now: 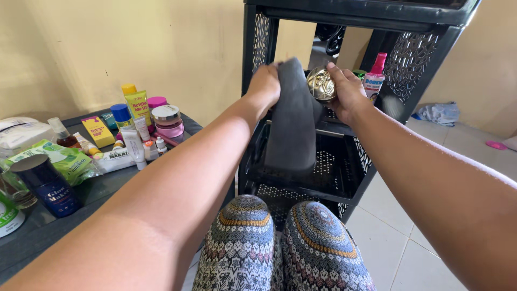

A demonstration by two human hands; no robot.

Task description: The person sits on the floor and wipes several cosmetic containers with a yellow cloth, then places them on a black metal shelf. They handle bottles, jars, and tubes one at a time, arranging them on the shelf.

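— Looking down from the head view, what do the hands hold?

— The left hand (pixel 265 84) has its grip clamped on a dark grey cloth (pixel 293 121) that hangs down before the black perforated shelf rack (pixel 253 43). The right hand (pixel 347 92) is closed around a round gold container (pixel 321 84), which touches the cloth's upper edge.

— And round about?

— A pink-capped spray bottle (pixel 375 78) stands on the rack just beside the right hand. Creams and tubes (pixel 137 126) crowd the bench (pixel 32 231) at left.
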